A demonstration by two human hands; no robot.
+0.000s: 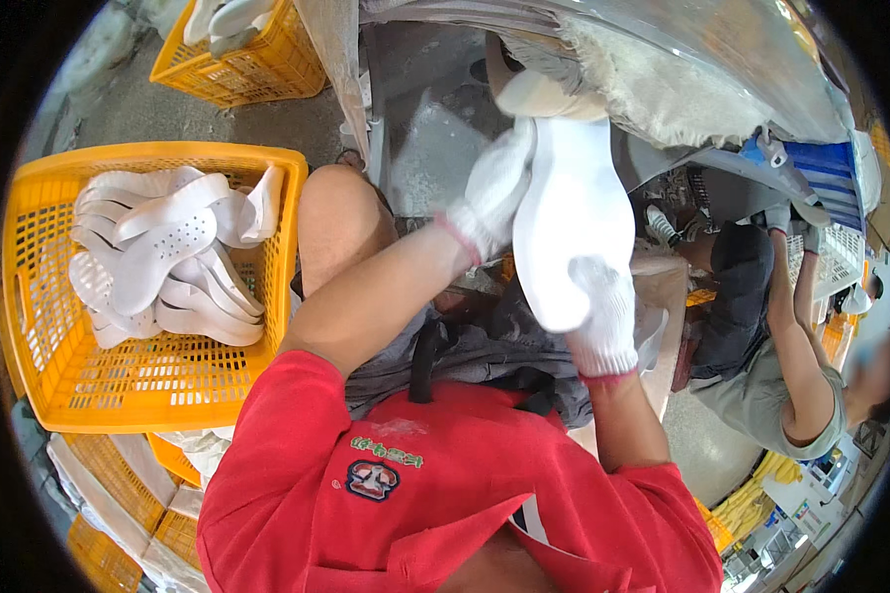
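A white shoe sole point(576, 208) is held lengthwise in front of me, its far end up against a rounded tan wheel point(544, 97) that looks like a grinding or buffing wheel. My right hand point(603, 311), in a white knit glove, is closed round the near end of the sole. Along the sole's left edge, close to the wheel, my gloved left hand point(496, 188) grips it; its fingertips are slightly blurred and partly hidden. To my left, a yellow plastic basket point(158, 153) holds a heap of white soles point(168, 242), some dotted with holes.
Dust-caked, fluffy sheeting point(653, 84) hangs over the wheel. Another yellow crate point(242, 74) with white pieces stands at the far left. At right a co-worker point(791, 366) sits bent over, gloved hands near a blue crate point(821, 178) and a white basket point(831, 262).
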